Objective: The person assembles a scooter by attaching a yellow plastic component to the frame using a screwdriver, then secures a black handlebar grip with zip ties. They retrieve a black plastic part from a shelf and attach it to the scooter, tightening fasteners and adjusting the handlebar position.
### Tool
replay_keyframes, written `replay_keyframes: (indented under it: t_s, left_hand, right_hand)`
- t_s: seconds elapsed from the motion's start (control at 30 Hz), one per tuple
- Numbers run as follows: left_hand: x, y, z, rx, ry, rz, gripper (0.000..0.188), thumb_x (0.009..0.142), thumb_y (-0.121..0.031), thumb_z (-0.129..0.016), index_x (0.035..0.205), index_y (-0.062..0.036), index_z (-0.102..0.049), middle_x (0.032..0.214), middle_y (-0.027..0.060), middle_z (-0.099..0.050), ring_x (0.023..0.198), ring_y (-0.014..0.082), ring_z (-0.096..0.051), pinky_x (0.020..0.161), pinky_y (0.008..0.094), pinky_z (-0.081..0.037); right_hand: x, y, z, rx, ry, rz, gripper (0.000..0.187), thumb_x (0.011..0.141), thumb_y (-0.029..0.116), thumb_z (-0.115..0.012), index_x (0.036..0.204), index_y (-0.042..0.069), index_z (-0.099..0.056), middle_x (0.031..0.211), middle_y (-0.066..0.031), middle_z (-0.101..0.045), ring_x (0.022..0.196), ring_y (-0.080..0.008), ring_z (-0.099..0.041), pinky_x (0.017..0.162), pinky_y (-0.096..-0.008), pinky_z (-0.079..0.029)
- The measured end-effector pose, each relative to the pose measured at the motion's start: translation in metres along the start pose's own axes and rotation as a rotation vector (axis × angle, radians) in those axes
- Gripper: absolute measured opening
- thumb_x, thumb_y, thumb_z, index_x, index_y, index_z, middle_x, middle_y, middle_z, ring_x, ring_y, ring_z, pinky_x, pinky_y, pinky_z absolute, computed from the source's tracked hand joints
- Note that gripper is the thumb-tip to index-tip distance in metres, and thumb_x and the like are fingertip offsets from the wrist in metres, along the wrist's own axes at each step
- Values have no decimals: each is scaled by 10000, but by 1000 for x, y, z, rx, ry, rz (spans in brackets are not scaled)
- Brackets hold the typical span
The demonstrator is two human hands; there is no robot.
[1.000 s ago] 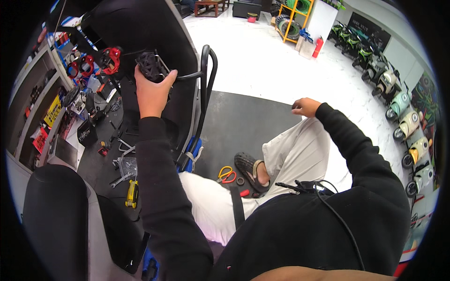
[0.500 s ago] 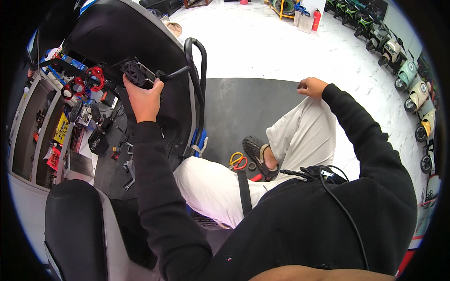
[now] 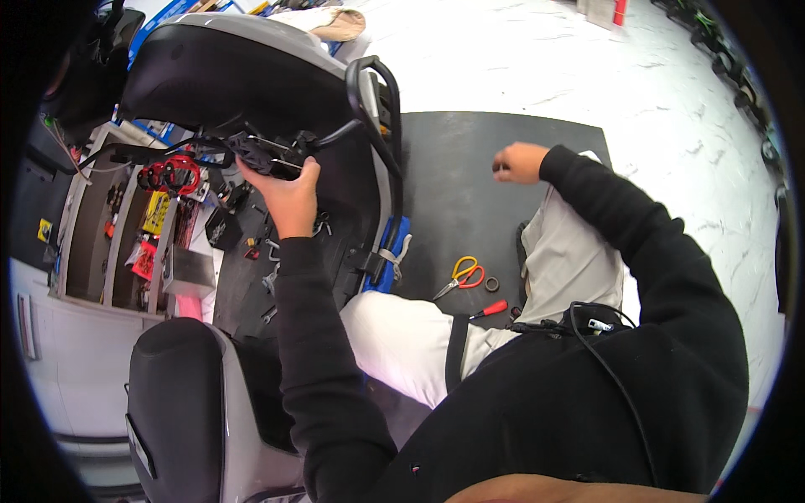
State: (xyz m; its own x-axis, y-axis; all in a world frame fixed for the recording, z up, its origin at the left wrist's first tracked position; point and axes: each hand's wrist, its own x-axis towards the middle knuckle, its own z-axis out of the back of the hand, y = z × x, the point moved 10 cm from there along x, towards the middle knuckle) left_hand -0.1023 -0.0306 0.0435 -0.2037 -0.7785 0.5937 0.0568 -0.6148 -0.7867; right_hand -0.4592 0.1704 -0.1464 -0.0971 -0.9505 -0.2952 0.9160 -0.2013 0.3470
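Note:
My left hand (image 3: pixel 288 201) is wrapped around a black slotted part with a shiny metal edge (image 3: pixel 262 154). This part sits against the dark underside of the scooter body (image 3: pixel 218 92), beside a bent black tube bar (image 3: pixel 394 121). Whether it is fastened there, I cannot tell. My right hand (image 3: pixel 520 163) is raised over the dark mat (image 3: pixel 453 193), near my bent knee, with its fingers curled together. Something small and dark shows at its fingertips, too unclear to name.
Scissors with yellow and red handles (image 3: pixel 467 275), a dark ring (image 3: pixel 491 284) and a red-handled tool (image 3: pixel 493 308) lie by my legs. A black seat (image 3: pixel 178 394) stands at lower left. Red round parts (image 3: pixel 172 174) and a shelf unit (image 3: pixel 84 243) with packets are at far left.
The view has shifted, so the scooter appears further right. My right hand has moved left, away from my knee. My left hand keeps its hold on the black part. My shoe no longer shows plainly.

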Motion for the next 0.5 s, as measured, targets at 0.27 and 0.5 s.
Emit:
replay_keyframes:
  t_s: [0.27, 0.5]
  left_hand:
    - [-4, 0, -3, 4, -47, 30, 1193, 793, 1, -746, 1657, 70, 73, 1526, 272, -444, 1325, 294, -531, 1169, 348, -398]
    - [-8, 10, 0, 46, -81, 60, 1195, 809, 9, -771, 1678, 10, 49, 1536, 284, -426, 1309, 314, -559, 1143, 391, -452]
  right_hand:
    - [78, 37, -25, 93, 124, 94, 447, 1000, 410, -663, 1260, 58, -756, 1157, -203, -781, 1093, -368, -739, 974, -457, -571]
    - [135, 73, -47, 29, 99, 225, 435, 971, 407, -689, 1173, 34, -786, 1072, -208, -791, 1046, -388, -748, 958, -466, -577]
